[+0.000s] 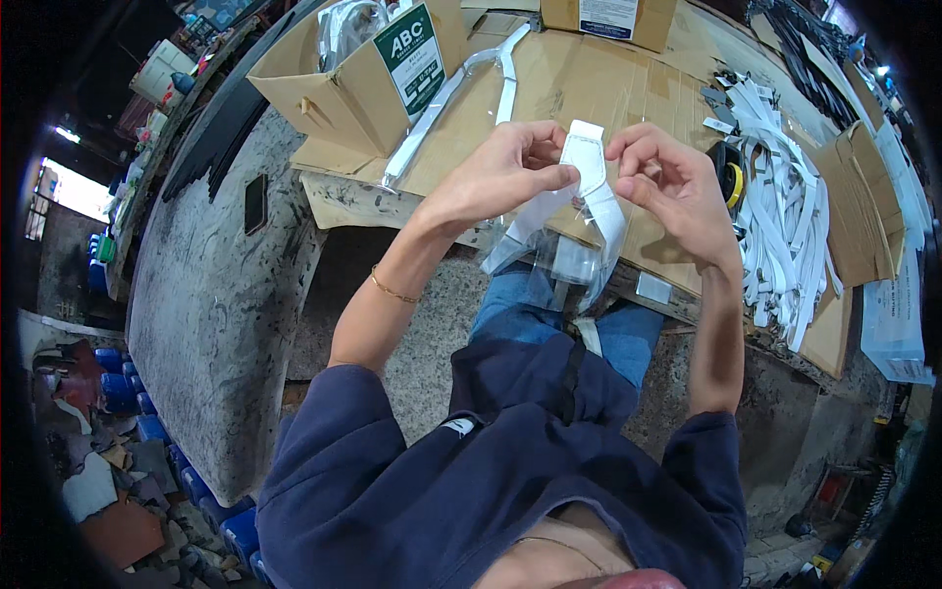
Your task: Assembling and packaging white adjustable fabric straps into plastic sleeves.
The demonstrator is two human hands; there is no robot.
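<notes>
The dark blue hooded top (510,471) fills the lower picture, closest to the lens, with blue jeans (549,314) below the hands. Beyond lies the flattened cardboard sheet (579,88) covering the stone workbench (216,294), an open cardboard box (363,79) at its far left and a heap of white strips (785,216) to the right. Both hands meet above the lap: the left hand (505,172) and right hand (667,177) each pinch the top of a white strap piece (589,172), which seems to sit in a clear plastic sleeve (559,255) hanging beneath, though the film is hard to make out. It looks light, limp and slippery; the stiffer white end offers the surest hold.
</notes>
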